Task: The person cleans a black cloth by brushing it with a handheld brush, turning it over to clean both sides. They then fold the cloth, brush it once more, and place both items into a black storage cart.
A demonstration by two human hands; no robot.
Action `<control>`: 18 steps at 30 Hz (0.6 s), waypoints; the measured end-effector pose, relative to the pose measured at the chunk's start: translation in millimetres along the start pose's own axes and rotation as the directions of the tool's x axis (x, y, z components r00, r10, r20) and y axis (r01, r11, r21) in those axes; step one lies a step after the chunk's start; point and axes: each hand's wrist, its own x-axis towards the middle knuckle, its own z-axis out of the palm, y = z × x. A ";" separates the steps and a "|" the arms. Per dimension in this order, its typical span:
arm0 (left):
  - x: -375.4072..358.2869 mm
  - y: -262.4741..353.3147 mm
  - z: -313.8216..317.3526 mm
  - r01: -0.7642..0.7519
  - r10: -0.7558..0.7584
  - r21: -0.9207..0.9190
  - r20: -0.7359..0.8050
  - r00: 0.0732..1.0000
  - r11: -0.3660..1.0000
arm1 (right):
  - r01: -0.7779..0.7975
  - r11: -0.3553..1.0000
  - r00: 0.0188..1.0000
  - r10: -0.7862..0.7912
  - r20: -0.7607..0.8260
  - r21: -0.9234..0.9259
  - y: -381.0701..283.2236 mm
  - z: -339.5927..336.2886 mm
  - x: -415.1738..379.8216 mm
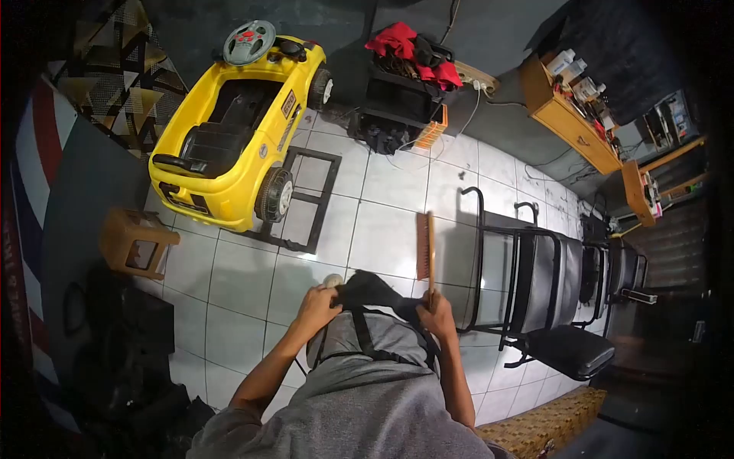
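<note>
In front of my waist, my right hand [436, 316] is closed around the wooden handle of a long brush [424, 246]. Its handle points upward, and reddish-brown bristles face left. A piece of black cloth [371, 289] stretches across my waist between both hands. The fingers of my left hand [316, 309] are closed at the cloth's left end. A small whitish round object [332, 281] shows just beyond those fingers; whether the hand holds it too I cannot make out. The right end of the cloth reaches my right hand.
A yellow toy car [252, 145] stands at the left on a black metal frame [321, 203]. Black padded chairs [547, 283] line the right. A brown stool [138, 243] is at left, a wooden shelf [569, 122] with bottles on the wall, and a black rack [397, 99] with red cloth behind.
</note>
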 end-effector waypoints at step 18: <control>94.2 197.1 -143.1 -0.554 0.485 0.143 -0.688 0.540 0.820 | 0.701 0.704 0.412 -0.527 -0.743 -0.111 -176.4 -125.8 31.8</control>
